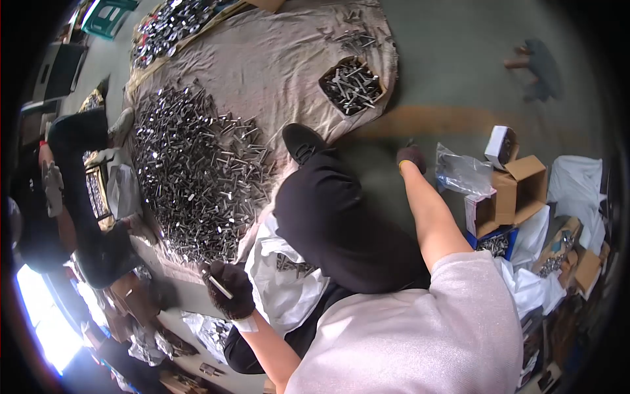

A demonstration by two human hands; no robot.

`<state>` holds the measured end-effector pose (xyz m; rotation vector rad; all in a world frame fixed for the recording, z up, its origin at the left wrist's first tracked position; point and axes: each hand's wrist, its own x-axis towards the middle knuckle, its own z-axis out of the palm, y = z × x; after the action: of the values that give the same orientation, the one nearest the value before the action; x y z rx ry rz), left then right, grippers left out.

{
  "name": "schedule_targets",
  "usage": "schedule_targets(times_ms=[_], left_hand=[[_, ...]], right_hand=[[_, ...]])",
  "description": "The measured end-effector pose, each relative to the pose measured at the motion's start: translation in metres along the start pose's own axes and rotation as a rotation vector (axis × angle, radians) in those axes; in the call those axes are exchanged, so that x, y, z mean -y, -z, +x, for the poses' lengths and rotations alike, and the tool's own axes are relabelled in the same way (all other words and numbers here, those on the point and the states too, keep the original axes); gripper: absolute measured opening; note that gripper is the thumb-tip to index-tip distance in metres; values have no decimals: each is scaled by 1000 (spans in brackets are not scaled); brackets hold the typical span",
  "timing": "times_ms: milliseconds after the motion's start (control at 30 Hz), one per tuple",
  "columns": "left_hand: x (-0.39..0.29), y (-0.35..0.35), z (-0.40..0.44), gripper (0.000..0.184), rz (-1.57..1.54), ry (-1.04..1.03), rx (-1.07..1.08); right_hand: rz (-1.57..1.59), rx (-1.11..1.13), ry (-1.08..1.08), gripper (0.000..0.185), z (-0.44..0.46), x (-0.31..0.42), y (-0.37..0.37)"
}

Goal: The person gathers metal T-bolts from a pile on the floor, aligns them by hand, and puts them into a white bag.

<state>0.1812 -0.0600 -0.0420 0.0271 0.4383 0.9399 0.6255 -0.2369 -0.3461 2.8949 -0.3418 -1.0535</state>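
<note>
My left hand point(228, 289), in a dark knitted glove, is closed on a silvery bolt point(220, 287) that lies across the fingers. Just above that hand spreads a large heap of metal bolts point(197, 177) on a pale cloth. Beside it, against my bent leg, a white sack point(282, 302) stands open with several bolts inside. My right hand point(411, 157), gloved too, reaches out over the floor to the right. Its fingers look curled, and a small dark tip sticks out of them that I cannot make out. A clear plastic bag point(462, 171) lies near it.
The cloth point(262, 65) carries a box of bolts point(354, 87) and a pile of round metal parts point(170, 26). Open cartons point(528, 190) and white bags point(577, 190) stand at right. Another person's gloved hand point(52, 187) shows at left. A green stool point(108, 18) is far left.
</note>
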Motion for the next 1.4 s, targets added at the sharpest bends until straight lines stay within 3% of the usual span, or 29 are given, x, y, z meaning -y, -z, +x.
schedule_targets(times_ms=[133, 167, 200, 267, 333, 367, 400, 433, 467, 500, 567, 633, 767, 900, 933, 967, 1000, 1033, 1133, 1167, 1267, 1300, 1367, 1400], left_hand=[[16, -17, 7, 4, 192, -181, -338], [11, -4, 9, 7, 163, -96, -279], [3, 8, 9, 10, 139, -19, -221], [17, -3, 14, 14, 386, -140, -301], [24, -12, 17, 17, 431, -152, -239], [24, -13, 17, 20, 449, -151, -204], [24, -12, 15, 22, 431, -161, -222], [25, -12, 15, 23, 478, -177, -282], [24, -12, 13, 24, 524, -186, -344], [22, -13, 10, 26, 528, -171, -326], [22, -16, 7, 23, 541, -170, -337], [20, -16, 5, 22, 547, -155, -370], [20, -11, 2, 24, 536, -188, -304], [18, -14, -1, 26, 551, -210, -303], [19, -12, -2, 26, 541, -214, -300], [19, -10, -4, 26, 541, -209, -291], [19, -9, -6, 26, 541, -205, -278], [20, -6, -7, 26, 517, -215, -257], [19, -8, -15, 26, 527, -236, -258], [19, -7, -19, 26, 510, -247, -251], [15, -5, -34, 27, 532, -313, -249], [13, -4, -39, 26, 561, -334, -256], [10, 1, -50, 26, 570, -368, -262], [8, 5, -56, 25, 650, -354, -295]], right_hand=[[-99, 76, 106, 38, 71, -10, -50], [212, 17, -48, 38, 35, -1, -25], [193, 49, -1, 39, 28, 1, -16], [102, 58, 48, 41, 46, 2, -29], [349, 31, -10, 42, 69, -7, -49], [105, -37, 97, 43, 21, 5, -14], [161, 2, 7, 49, 117, -21, -52], [51, 46, 141, 48, 129, -29, -51], [148, 24, 116, 48, 61, -16, -26], [195, -45, 117, 48, 64, -19, -34], [246, -121, 135, 49, 121, -40, -71], [186, 0, 111, 48, 174, -51, -96], [-161, -93, 184, 42, 93, -17, -35], [675, -119, 626, 7, 24, 40, 67], [943, 26, 618, 5, -22, 64, 107], [1106, 59, 814, 5, -21, 84, 132], [1181, 152, 866, 11, -51, 103, 166], [1156, 286, 977, 12, -107, 113, 204], [1025, 400, 1270, 25, -287, 121, 262], [982, 499, 1329, 28, -324, 117, 264], [405, 929, 1773, 35, -397, 103, 224], [250, 898, 2075, 39, -403, 103, 190], [-6, 1088, 1299, 38, -466, 82, 161], [5, 1166, 1282, 38, -468, 78, 133]])
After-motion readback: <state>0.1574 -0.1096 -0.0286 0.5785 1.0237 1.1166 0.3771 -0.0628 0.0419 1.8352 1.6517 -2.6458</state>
